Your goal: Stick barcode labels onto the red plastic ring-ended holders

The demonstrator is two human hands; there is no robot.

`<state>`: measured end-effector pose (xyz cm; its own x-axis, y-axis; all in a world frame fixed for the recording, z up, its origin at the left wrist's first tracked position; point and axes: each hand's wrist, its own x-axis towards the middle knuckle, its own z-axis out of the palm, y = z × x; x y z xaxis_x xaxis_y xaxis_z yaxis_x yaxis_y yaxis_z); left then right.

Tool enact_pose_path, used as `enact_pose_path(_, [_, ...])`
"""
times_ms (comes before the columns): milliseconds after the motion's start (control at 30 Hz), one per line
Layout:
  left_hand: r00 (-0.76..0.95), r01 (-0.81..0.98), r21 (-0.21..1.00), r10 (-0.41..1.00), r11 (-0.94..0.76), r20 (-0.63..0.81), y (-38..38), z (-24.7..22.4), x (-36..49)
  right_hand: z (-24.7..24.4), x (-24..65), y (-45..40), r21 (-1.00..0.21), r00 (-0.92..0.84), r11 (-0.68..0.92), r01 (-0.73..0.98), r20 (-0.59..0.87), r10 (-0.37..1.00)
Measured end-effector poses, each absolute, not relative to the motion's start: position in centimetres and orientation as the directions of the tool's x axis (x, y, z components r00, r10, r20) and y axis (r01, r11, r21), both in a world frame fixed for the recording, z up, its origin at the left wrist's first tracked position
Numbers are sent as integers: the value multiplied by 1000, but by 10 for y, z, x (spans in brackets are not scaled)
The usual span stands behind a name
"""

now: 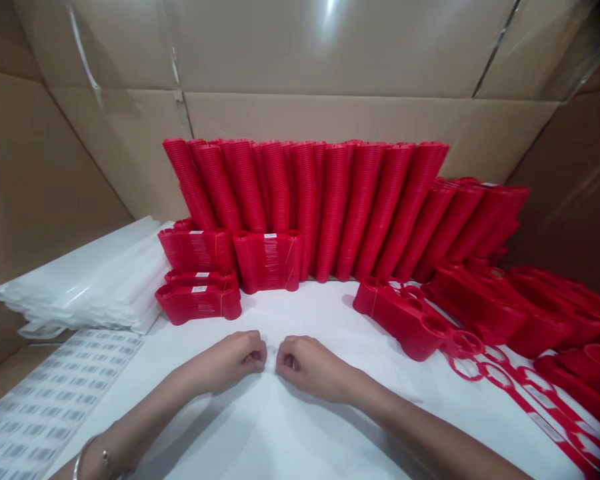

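My left hand [253, 353] and my right hand [294, 360] face each other at the middle of the white tabletop [220, 433], a small gap apart. The fingers of both are curled into a pinch. Between them a bit of whitish, see-through material shows faintly; its kind is too blurred to make out. Beyond my left hand stand banded bundles of red plastic pieces with ring ends [200, 301], each bearing a small white label. To the right of my right hand lies another red bundle [395, 317], with loose red pieces beside it [480, 360].
Tall stacks of red ringed pieces [330, 207] line the back. More red stacks [545, 313] fill the right side. At left lie a pile of clear plastic bags [95, 273] and sheets of barcode labels [65, 400]. Cardboard walls [330, 60] enclose the table.
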<state>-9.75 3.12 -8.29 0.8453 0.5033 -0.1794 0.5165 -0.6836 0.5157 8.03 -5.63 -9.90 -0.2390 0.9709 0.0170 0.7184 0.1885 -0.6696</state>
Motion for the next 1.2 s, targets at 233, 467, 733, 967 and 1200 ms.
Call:
enact_pose_path(233, [829,540,518,526,-664,-189,32,-84,-94,-102,84,-48,-780,-218,42,625,-123,968])
enact_pose_path(467, [799,575,514,572,-637,-184,25,-86,-92,-107,85,-47,-776,-143,-1,631,-118,983])
enact_pose_path(733, [749,624,503,641,-598,-166,21,-94,-87,-102,84,-54,-730,-150,34,683,-95,984])
enact_pose_path(967, [762,614,460,633,-641,-135,21,-94,-87,-102,82,-56,-715,-123,58,697,-40,992])
enact_pose_path(1200, [788,581,484,600,-654,-136,23,-92,-90,-101,83,-57,-696,-165,88,712,-43,985])
